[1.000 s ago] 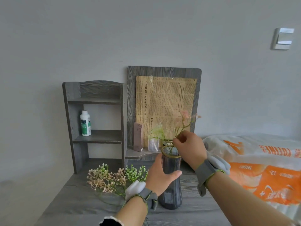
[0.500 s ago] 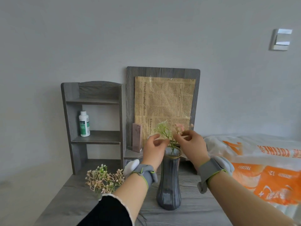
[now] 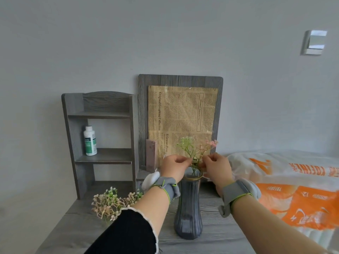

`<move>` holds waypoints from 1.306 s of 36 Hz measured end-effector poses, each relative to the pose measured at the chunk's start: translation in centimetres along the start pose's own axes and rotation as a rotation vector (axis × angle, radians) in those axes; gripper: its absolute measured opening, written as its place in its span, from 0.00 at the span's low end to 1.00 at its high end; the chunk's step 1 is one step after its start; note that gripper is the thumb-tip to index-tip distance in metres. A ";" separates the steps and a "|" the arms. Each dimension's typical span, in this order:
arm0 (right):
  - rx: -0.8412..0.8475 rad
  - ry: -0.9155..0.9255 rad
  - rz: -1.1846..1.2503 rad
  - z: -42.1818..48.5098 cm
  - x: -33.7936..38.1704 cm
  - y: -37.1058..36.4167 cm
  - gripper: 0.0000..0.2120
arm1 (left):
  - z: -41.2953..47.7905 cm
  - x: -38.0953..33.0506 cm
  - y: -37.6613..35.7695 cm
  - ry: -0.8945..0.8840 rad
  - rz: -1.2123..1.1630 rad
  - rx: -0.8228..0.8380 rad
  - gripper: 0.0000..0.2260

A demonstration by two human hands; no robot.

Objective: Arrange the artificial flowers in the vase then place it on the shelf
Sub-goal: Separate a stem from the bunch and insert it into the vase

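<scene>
Grey ribbed glass is what sits nearest me: the vase [image 3: 189, 208] stands upright on the wood-grain table [image 3: 220, 235], and I place everything else from it. Left of the vase, near its base, a loose bunch of pale pink and green artificial flowers [image 3: 111, 202] lies flat on the table, partly behind my black sleeve [image 3: 128, 233]. Right of the vase, beyond the table edge, I see an orange and white plastic bag [image 3: 293, 195].

Directly above the vase mouth, my left hand [image 3: 174, 166] and right hand [image 3: 216, 167] are close together, one on each side of the rim, each with fingertips pinched on the thin green stems [image 3: 194, 166] standing in the vase. Those stems carry a greenish-white spray [image 3: 186, 142] and a pink spray [image 3: 209, 143], rising above my knuckles. Both wrists wear grey bands.

Behind the vase, a grey board with a tan newsprint sheet [image 3: 181, 121] leans on the wall, a slim pinkish box [image 3: 151, 154] upright at its foot. Farther left of the vase, at the back, stands the small grey shelf [image 3: 100, 136], with a white and green bottle [image 3: 89, 141] on its middle level.
</scene>
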State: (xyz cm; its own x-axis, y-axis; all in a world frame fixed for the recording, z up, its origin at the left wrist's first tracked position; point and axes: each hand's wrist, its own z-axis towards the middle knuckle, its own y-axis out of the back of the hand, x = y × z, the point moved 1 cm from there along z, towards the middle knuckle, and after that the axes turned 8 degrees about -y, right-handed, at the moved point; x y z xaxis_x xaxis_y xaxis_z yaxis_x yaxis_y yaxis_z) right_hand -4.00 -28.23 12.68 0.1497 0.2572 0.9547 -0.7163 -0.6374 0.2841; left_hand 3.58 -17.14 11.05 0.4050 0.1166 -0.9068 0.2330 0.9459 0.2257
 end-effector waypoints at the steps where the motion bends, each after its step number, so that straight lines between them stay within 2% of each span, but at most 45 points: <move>1: 0.002 -0.006 0.013 0.0 -0.1 0.0 0.07 | 0.0 0.1 0.0 -0.001 -0.005 0.007 0.08; 3: 0.008 -0.021 0.041 0.0 0.0 0.1 0.08 | 0.1 0.0 0.0 0.009 -0.015 0.029 0.15; 5: 0.012 -0.034 0.067 0.0 0.1 0.1 0.08 | 0.1 -0.3 0.0 0.020 -0.022 0.063 0.16; 7: 0.010 -0.047 0.094 0.1 0.3 0.0 0.08 | 0.3 -0.4 0.1 0.017 -0.047 0.055 0.13; 10: 0.001 -0.059 0.120 0.1 0.2 -0.1 0.08 | 0.6 -0.1 0.6 0.022 -0.073 -0.050 0.05; 12: 0.010 -0.072 0.121 0.1 0.0 -0.1 0.08 | 0.6 0.3 0.9 0.017 -0.084 -0.084 0.08; 17: 0.043 -0.112 0.140 -0.2 -0.6 -0.2 0.09 | 0.2 1.2 1.1 0.030 -0.122 -0.095 0.05; 21: 0.041 -0.116 0.149 -0.4 -0.6 -0.1 0.09 | -0.1 1.5 1.0 0.051 -0.120 -0.096 0.11; 35: 0.045 -0.082 0.145 -0.7 -0.9 0.4 0.06 | -1.1 1.1 2.0 0.067 -0.127 -0.077 0.06; 38: 0.033 -0.066 0.123 -0.9 -0.7 0.4 0.06 | -1.5 0.9 2.4 0.073 -0.140 -0.084 0.04; 43: -0.034 -0.033 0.072 -1.4 -0.4 0.7 0.06 | -2.2 0.5 3.1 0.087 -0.112 -0.074 0.10; 47: -0.075 -0.016 0.035 -1.8 0.0 1.0 0.07 | -2.6 -0.1 3.8 0.080 -0.096 -0.063 0.08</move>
State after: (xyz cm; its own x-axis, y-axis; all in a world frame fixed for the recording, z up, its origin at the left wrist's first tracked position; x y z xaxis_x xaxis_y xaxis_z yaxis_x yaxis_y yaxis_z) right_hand -5.95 -27.58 12.82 0.1339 0.2238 0.9654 -0.7705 -0.5892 0.2435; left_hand 2.15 -12.79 11.06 0.3114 0.0464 -0.9492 0.2104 0.9706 0.1165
